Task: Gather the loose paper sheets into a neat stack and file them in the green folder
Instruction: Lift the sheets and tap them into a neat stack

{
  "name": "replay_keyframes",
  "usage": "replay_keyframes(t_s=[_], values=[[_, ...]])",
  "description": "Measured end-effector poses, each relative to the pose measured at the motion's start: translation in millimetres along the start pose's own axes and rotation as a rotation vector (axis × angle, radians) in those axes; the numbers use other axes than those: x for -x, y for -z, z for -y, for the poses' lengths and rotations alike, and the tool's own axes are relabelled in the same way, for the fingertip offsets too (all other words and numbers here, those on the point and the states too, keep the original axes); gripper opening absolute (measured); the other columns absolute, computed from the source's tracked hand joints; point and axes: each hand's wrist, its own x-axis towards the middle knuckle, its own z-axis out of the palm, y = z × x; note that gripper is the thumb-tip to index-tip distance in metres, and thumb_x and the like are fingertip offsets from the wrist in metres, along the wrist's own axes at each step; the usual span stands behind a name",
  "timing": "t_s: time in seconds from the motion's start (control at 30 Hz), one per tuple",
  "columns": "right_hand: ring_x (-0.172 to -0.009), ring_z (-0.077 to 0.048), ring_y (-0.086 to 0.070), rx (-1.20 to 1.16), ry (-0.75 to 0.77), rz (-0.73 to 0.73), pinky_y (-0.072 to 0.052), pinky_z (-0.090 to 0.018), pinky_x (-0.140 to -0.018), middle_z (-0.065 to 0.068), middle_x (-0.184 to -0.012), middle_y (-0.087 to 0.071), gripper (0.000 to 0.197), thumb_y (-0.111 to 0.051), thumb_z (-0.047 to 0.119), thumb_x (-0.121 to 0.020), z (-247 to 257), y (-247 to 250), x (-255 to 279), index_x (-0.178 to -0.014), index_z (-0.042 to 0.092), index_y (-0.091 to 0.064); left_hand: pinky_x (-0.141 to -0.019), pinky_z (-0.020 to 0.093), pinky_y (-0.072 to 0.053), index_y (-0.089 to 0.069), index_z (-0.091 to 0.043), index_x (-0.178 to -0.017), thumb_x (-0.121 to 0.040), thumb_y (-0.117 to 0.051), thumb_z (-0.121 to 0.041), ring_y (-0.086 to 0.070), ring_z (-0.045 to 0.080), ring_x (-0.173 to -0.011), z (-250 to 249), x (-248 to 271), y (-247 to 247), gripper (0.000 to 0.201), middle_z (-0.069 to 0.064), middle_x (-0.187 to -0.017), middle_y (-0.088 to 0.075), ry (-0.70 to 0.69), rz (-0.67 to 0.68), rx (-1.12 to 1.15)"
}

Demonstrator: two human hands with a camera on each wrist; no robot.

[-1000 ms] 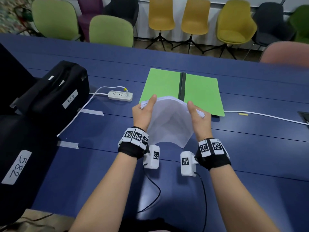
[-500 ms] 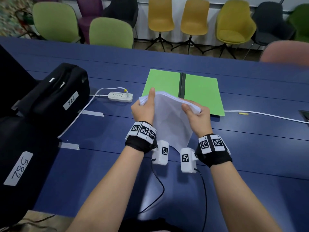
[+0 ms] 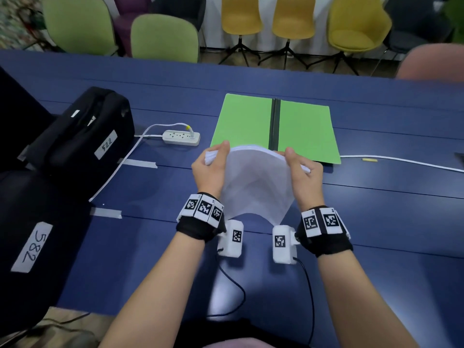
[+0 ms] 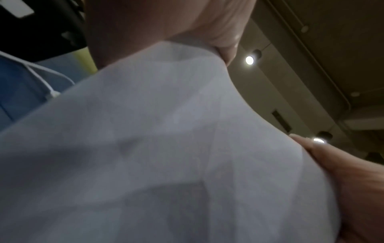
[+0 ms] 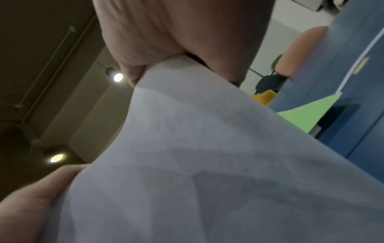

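Note:
A stack of white paper sheets (image 3: 256, 182) is held upright above the blue table (image 3: 376, 222), bowed toward me, just in front of the open green folder (image 3: 246, 121). My left hand (image 3: 213, 167) grips the stack's left side, thumb on top. My right hand (image 3: 301, 172) grips its right side the same way. In the left wrist view the paper sheets (image 4: 166, 148) fill the picture with my fingers curled over their top. The right wrist view shows the paper sheets (image 5: 207, 164) likewise, and a corner of the green folder (image 5: 307, 113) behind.
A white power strip (image 3: 181, 137) and its cable lie left of the folder. Two black cases (image 3: 85, 136) with number labels stand at the left. A white cable (image 3: 401, 162) runs off to the right. Coloured chairs (image 3: 163, 38) line the far side.
The stack has been lifted slightly and spread wider again between both hands after they had drawn closer together; the grip is unchanged.

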Motion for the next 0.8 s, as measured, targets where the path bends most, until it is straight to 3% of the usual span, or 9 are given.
replay_keyframes(t_s=[0.1, 0.2, 0.27, 0.37, 0.47, 0.57, 0.67, 0.73, 0.8], values=[[-0.085, -0.013, -0.068, 0.039, 0.027, -0.014, -0.053, -0.038, -0.088, -0.001, -0.089, -0.076, 0.037, -0.055, 0.052, -0.087, -2, 1, -4, -0.089, 0.022, -0.078, -0.060, 0.019, -0.046, -0.063, -0.018, -0.069, -0.081, -0.071, -0.033, -0.053, 0.006, -0.055, -3, -4, 2, 0.021, -0.007, -0.062, -0.059, 0.009, 0.084, -0.044], [-0.073, -0.007, -0.064, 0.022, 0.038, 0.053, -0.055, -0.027, -0.067, 0.004, -0.079, -0.075, 0.043, -0.057, 0.058, -0.078, 2, 9, -4, -0.090, 0.022, -0.077, -0.048, 0.014, -0.037, -0.042, -0.020, -0.057, -0.085, -0.068, -0.033, -0.040, 0.002, -0.043, -3, -5, 8, 0.040, -0.014, -0.044, -0.044, -0.037, 0.179, -0.082], [-0.069, 0.002, -0.063, 0.037, 0.025, 0.142, -0.051, -0.016, -0.064, 0.015, -0.074, -0.074, 0.035, -0.062, 0.048, -0.074, 3, 12, -4, -0.094, 0.022, -0.074, -0.050, 0.009, -0.043, -0.060, -0.013, -0.073, -0.075, -0.073, -0.041, -0.053, -0.007, -0.047, -4, -6, 14, 0.030, -0.018, -0.049, -0.060, -0.034, 0.287, -0.054], [-0.070, 0.007, -0.063, 0.122, 0.037, 0.190, -0.048, -0.014, -0.070, 0.024, -0.072, -0.071, 0.018, -0.070, 0.017, -0.082, 2, 12, -7, -0.100, 0.020, -0.070, -0.058, 0.016, -0.052, -0.066, 0.003, -0.103, -0.045, -0.080, -0.061, -0.065, 0.000, -0.066, -7, -7, 15, 0.088, -0.007, -0.078, -0.072, -0.033, 0.353, -0.008], [-0.075, 0.004, -0.064, 0.118, 0.108, 0.140, -0.049, -0.016, -0.076, 0.023, -0.075, -0.072, 0.014, -0.066, 0.011, -0.086, 3, 9, -7, -0.096, 0.020, -0.071, -0.057, 0.016, -0.051, -0.067, 0.003, -0.100, -0.067, -0.074, -0.046, -0.064, 0.000, -0.064, -16, -6, 11, 0.060, -0.008, -0.072, -0.072, -0.052, 0.333, 0.048], [-0.078, 0.002, -0.065, 0.070, 0.150, 0.112, -0.049, -0.014, -0.076, 0.022, -0.077, -0.072, 0.014, -0.066, 0.009, -0.087, 4, 10, -4, -0.096, 0.019, -0.070, -0.060, 0.015, -0.050, -0.065, 0.009, -0.104, -0.073, -0.067, -0.042, -0.064, 0.000, -0.066, -22, -3, 9, 0.059, 0.001, -0.080, -0.071, -0.109, 0.304, 0.053], [-0.070, 0.002, -0.062, 0.092, 0.089, 0.108, -0.050, -0.016, -0.072, 0.021, -0.070, -0.071, 0.013, -0.068, 0.010, -0.085, -4, 12, -2, -0.088, 0.022, -0.071, -0.060, 0.010, -0.047, -0.067, -0.009, -0.082, -0.086, -0.067, -0.029, -0.061, -0.006, -0.061, -15, -3, 10, 0.020, -0.011, -0.070, -0.069, -0.099, 0.297, -0.019], [-0.063, 0.003, -0.061, 0.097, 0.014, 0.115, -0.051, -0.016, -0.066, 0.020, -0.064, -0.070, 0.014, -0.070, 0.011, -0.083, -10, 12, 0, -0.078, 0.024, -0.070, -0.052, 0.010, -0.037, -0.046, -0.017, -0.058, -0.089, -0.063, -0.028, -0.044, -0.003, -0.045, -8, -3, 11, 0.037, -0.017, -0.046, -0.048, -0.097, 0.267, -0.036], [-0.061, 0.006, -0.062, 0.089, -0.021, 0.129, -0.051, -0.012, -0.063, 0.020, -0.064, -0.070, 0.016, -0.070, 0.010, -0.082, -13, 12, 0, -0.075, 0.023, -0.069, -0.050, 0.018, -0.029, -0.033, -0.016, -0.058, -0.090, -0.061, -0.032, -0.030, 0.004, -0.048, -4, -5, 12, 0.046, -0.013, -0.048, -0.032, -0.110, 0.247, -0.046]])
